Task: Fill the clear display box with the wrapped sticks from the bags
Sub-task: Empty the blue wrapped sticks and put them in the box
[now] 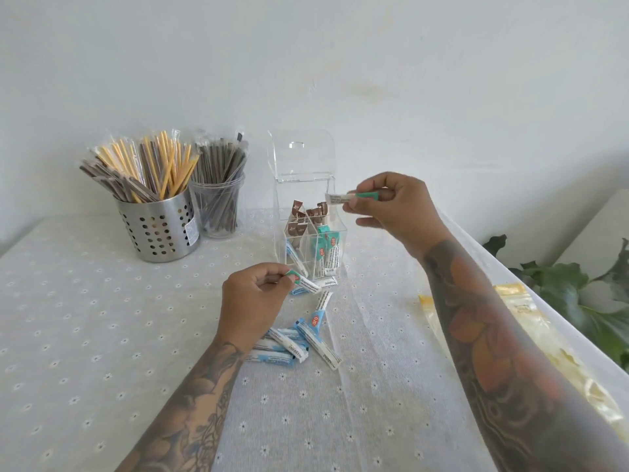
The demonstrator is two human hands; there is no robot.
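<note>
Tablecloth (102,335): two cups, one box (306,199), each hand one stick.

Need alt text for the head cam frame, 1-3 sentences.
The right hand holds a teal-tipped wrapped stick above an open clear display box partly filled with brown and teal sticks. The left hand pinches another stick near loose blue sticks on a flowered tablecloth.
</note>
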